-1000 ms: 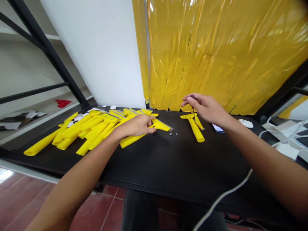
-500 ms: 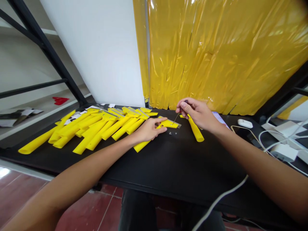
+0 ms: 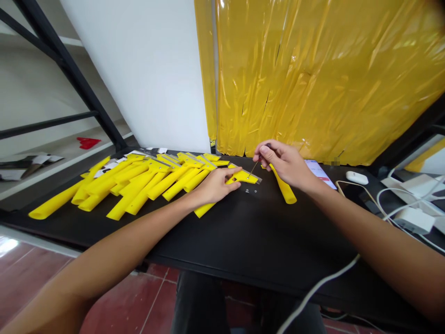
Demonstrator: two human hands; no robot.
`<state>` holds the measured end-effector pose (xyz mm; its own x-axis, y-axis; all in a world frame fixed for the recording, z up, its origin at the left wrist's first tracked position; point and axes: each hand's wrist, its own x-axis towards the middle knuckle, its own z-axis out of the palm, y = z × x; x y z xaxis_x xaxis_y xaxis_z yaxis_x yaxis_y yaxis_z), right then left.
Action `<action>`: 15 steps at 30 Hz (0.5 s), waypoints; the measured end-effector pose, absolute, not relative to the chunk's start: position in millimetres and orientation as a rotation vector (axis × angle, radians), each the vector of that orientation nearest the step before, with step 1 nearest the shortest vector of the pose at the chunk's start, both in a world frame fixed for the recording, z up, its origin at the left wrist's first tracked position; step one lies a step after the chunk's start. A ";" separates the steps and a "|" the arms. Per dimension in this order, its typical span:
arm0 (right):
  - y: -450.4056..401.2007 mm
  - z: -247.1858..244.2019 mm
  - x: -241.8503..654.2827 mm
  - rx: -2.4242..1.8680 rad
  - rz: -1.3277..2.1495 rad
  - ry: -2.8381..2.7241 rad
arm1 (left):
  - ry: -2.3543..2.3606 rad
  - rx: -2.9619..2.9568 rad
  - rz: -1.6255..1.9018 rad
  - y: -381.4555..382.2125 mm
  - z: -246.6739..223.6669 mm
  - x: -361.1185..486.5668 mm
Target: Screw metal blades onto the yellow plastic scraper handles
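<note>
My left hand (image 3: 217, 185) is closed around a yellow scraper (image 3: 251, 178) with a tube-like handle, holding it down on the black table. A clear or metal edge shows along the scraper's head. My right hand (image 3: 280, 160) pinches a thin screwdriver (image 3: 253, 170), its dark handle mostly hidden by the fingers. The screwdriver's tip meets the scraper's head near a small hole or screw. Two tiny metal pieces, like nuts (image 3: 247, 190), lie just in front of the head. Another yellow scraper (image 3: 283, 185) lies below my right hand, partly covered by it.
Several yellow scrapers (image 3: 139, 190) are piled on the table's left side. A phone (image 3: 318, 171), a white earbud case (image 3: 357, 177) and white chargers with cables (image 3: 415, 218) sit at the right. Yellow plastic sheeting (image 3: 295, 83) hangs behind the table (image 3: 264, 250).
The screwdriver's tip has shifted slightly on the scraper's head. Both hands keep their grips, and the whole view has moved a little.
</note>
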<state>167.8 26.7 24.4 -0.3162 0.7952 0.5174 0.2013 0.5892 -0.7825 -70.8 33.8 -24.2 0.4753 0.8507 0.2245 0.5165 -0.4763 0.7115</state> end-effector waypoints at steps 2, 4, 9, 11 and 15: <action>27.2 23.4 167.7 -0.816 0.763 -1.841 | 1.121 2.174 0.772 34.3 -24.8 -70.9; 26.6 22.9 167.6 -0.823 0.768 -1.853 | 1.098 2.174 0.791 35.7 -26.2 -70.8; 21.7 26.2 167.3 -0.823 0.616 -1.908 | 1.051 2.149 0.841 36.4 -25.4 -70.6; 19.1 28.6 167.2 -0.787 0.626 -1.924 | 1.043 2.121 0.788 33.8 -22.2 -70.6; 15.5 31.4 166.8 -0.745 0.818 -1.880 | 1.022 1.981 0.592 29.9 -18.1 -70.3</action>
<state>166.8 15.5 31.4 -0.3899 0.7702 0.5048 0.1555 0.5954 -0.7882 -70.3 29.9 -18.1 0.5619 0.8263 0.0401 0.4457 -0.3432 0.8268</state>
